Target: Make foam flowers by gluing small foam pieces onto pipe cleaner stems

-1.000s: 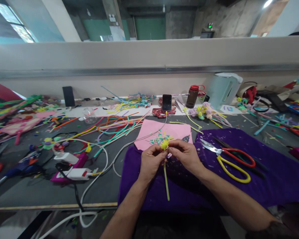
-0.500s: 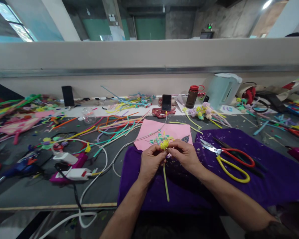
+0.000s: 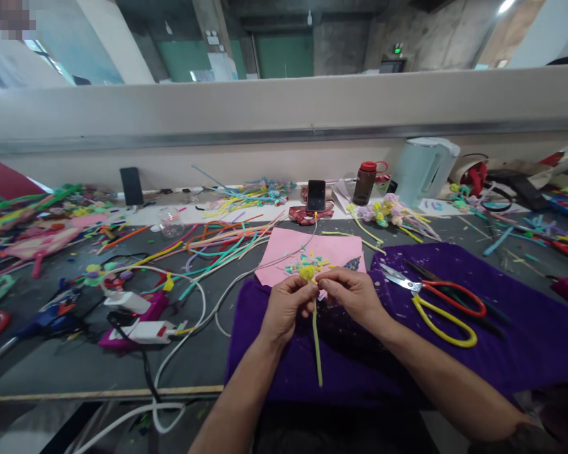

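Note:
Near the middle, my left hand [image 3: 288, 307] pinches a fuzzy yellow pipe-cleaner flower [image 3: 307, 272] just below its head. Its pale green stem [image 3: 317, 353] hangs down over the purple cloth. Close beside the flower, my right hand [image 3: 354, 295] has thumb and forefinger pressed together. Whatever lies between those right fingertips is too small to make out. Behind the hands, a pink sheet [image 3: 279, 249] carries a scatter of small coloured pieces [image 3: 318, 260]. Large scissors [image 3: 419, 290] with one red and one yellow handle rest to the right.
Purple cloth [image 3: 539, 334] lies under my forearms. White cables and a purple power strip [image 3: 158, 306] are at left, beyond them loose pipe cleaners [image 3: 231, 239]. A phone [image 3: 317, 194], a brown bottle [image 3: 363, 184] and a kettle [image 3: 423, 170] stand at the back.
The yellow flower has tipped and shifted slightly left in my left hand. My right fingertips have come a little away from its head. Part of another person shows at the upper left.

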A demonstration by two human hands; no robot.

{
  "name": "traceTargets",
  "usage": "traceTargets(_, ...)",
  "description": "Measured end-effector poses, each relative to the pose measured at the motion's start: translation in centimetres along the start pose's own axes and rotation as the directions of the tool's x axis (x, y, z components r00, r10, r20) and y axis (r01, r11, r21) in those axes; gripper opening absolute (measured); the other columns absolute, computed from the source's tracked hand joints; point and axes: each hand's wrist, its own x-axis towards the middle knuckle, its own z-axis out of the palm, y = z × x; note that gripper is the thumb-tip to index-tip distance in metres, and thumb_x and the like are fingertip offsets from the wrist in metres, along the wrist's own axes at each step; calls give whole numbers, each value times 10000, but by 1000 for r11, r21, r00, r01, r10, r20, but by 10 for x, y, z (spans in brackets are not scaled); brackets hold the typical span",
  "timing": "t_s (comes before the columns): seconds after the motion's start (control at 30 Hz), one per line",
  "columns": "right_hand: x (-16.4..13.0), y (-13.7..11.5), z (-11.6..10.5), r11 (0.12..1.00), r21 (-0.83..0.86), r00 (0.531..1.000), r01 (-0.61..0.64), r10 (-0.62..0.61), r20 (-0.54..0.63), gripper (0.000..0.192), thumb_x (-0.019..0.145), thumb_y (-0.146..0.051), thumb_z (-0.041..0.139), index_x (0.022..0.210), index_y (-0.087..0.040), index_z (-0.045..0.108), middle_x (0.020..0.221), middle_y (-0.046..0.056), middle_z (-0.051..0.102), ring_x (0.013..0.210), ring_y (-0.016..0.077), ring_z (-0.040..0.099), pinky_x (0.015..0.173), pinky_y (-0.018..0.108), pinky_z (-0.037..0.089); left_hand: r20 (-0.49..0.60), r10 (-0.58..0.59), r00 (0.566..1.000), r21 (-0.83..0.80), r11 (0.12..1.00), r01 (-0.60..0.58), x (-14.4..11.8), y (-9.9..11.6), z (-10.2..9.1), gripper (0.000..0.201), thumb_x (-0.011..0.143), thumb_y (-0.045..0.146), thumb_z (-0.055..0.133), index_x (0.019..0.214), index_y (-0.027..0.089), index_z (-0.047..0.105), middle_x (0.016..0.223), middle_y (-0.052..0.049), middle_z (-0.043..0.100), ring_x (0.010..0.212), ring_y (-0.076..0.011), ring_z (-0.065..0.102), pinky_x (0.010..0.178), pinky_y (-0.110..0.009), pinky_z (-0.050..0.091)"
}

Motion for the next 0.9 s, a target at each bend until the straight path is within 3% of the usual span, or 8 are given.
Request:
traceTargets(0.2,-1,-1,-2,999,38,1000,-8,8,-1,98,773,-241,588,790,-165,648,642,-13,600,493,77,509,453,177,429,121,-108,987,-157,979,127,4,0,-5,252,651,328,706,663,110,581,554,32,562,341,4,410,315,-114,271)
traceTargets(0.57,-1,1,-3,999,-41,1000,24,-25,-8,109,780,-247,573,763,-167,646,654,-1,606,503,89,514,474,197,421,241,-145,960,-183,964,192,6,-3,-8,245,704,320,671,679,95,576,505,32,526,325,8,371,308,-115,254)
traceTargets(0.77,-1,8,-2,967,-205,988,150,-156,-11,158,808,-217,535,878,-198,676,784,32,652,610,120,573,537,217,450,181,-136,974,-155,974,165,6,-3,-7,241,681,318,689,683,104,578,555,20,580,333,4,405,310,-115,263)
traceTargets(0.9,-1,11,0,952,-250,984,178,-180,15,194,833,-210,496,895,-210,680,775,36,641,642,131,580,539,221,449,144,-107,984,-94,988,122,6,-4,-6,243,663,322,699,657,110,581,554,15,596,325,-8,422,300,-124,262)
